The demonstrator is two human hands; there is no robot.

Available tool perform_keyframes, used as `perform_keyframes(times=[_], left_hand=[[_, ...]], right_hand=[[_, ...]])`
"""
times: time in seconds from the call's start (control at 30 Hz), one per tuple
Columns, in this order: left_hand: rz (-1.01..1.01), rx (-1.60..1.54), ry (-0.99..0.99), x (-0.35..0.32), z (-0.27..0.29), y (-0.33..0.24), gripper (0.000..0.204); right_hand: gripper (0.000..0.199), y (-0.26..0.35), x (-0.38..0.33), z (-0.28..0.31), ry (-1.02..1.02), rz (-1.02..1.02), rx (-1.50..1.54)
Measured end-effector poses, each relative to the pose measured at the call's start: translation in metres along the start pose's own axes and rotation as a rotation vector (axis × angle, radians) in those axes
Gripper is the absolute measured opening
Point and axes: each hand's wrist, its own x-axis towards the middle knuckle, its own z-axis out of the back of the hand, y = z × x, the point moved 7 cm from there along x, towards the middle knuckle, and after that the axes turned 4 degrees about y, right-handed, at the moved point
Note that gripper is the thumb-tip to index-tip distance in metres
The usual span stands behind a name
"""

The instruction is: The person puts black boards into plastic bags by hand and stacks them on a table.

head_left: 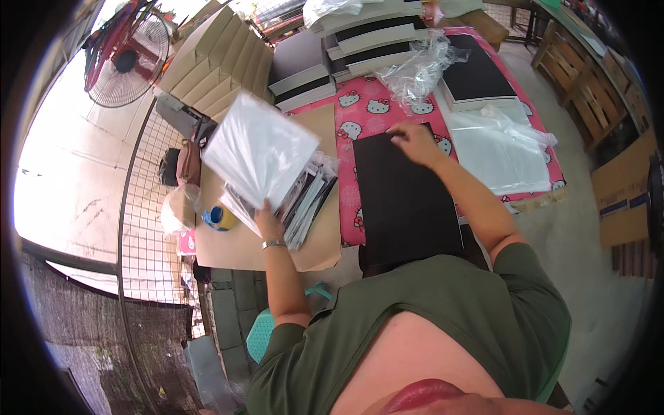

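"Across my remote feed, what carries everything?"

"A desk (348, 169) under pink patterned cloth, from twelve around to three o'clock. Toward nine I see a broad brown sheet (228, 252)."

"And the bulky goods?"

"At eleven, a block of brown-paper packs (214, 62). At twelve, dark-topped stacks (373, 40); at two, another dark-topped stack (484, 72), with flat translucent plastic (494, 162) just below it, nearer three."

"Where's the piece being worked on?"

"The black cover (408, 197) lies flat at three o'clock, a thin pale edge showing along its right side. At ten, a clear plastic sleeve (259, 149) is tilted above a pile of glossy packets (311, 207)."

"Now the hands?"

"I have the left hand (266, 223) just below nine, pinching the sleeve's lower edge between thumb and fingers. The right hand (418, 145) is at two, fingers curled at the black cover's far edge; I can't tell whether they pinch it."

"Anything smaller?"

"A blue-and-yellow roll (221, 218) on the brown sheet at nine, and a metallic band (274, 243) around the left wrist."
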Motion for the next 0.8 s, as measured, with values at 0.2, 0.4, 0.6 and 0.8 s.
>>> perform_keyframes(times=[0.2, 0.4, 0.6, 0.8], left_hand=[[0.063, 0.705, 0.097, 0.05, 0.071, 0.038, 0.046], [0.021, 1.096, -0.598, -0.051, 0.022, -0.009, 0.054], [-0.332, 1.209, -0.206, -0.082, -0.056, -0.006, 0.049], [-0.738, 1.07, 0.368, -0.151, -0.175, 0.011, 0.025]], right_hand=[[0.045, -0.2, -0.045, 0.202, -0.619, -0.476, -0.762], [0.057, -0.248, -0.149, 0.175, 0.338, -0.878, -0.807], [0.063, -0.148, -0.15, 0.134, 0.658, -0.887, -0.779], [0.043, -0.126, -0.149, 0.129, 0.014, -0.535, -0.816]])
